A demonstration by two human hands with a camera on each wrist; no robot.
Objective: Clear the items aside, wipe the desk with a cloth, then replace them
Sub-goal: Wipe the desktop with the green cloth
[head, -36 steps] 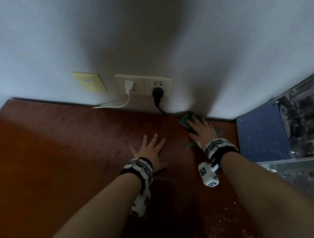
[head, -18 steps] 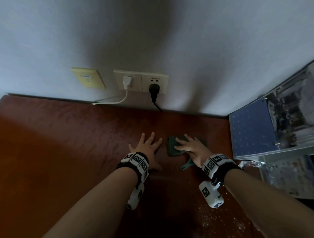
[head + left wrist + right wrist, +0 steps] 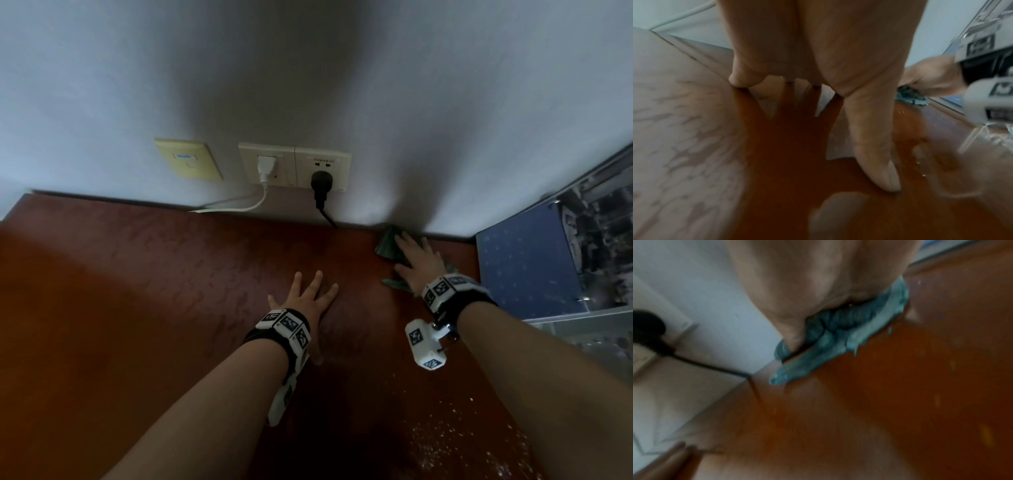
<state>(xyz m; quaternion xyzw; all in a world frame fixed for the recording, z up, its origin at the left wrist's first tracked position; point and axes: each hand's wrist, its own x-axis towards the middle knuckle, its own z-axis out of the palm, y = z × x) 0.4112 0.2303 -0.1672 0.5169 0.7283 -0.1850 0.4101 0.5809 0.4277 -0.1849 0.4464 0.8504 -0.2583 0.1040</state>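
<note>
Starting nearest the camera, two bare forearms reach forward over the desk (image 3: 144,294), each with a black band of white marker tiles at the wrist. Pale crumbs or specks (image 3: 455,442) lie scattered on the dark reddish-brown wood at the near right, under the right forearm.

One step further out, the left hand (image 3: 303,301) lies flat on the wood, palm down, fingers straight and spread, holding nothing; the left wrist view shows its thumb and fingertips pressed on the glossy surface.

Beyond it and to the right, the right hand (image 3: 416,262) lies on top of the single cloth (image 3: 388,245), a crumpled teal-green rag. Its fingers are stretched over the fabric and press it to the desk; in the right wrist view the cloth (image 3: 838,331) is bunched under the palm with a frayed edge sticking out. The cloth sits at the back edge of the desk, its far tip touching the foot of the wall (image 3: 342,85).

To the right stands one blue folder (image 3: 527,260), with grey printed pages beside it.

Farthest off, three plates are on the wall: one yellow plate (image 3: 188,159) and two white sockets. The left socket (image 3: 267,168) carries one white plug and cable, and the right socket (image 3: 323,169) one black plug and cable.
</note>
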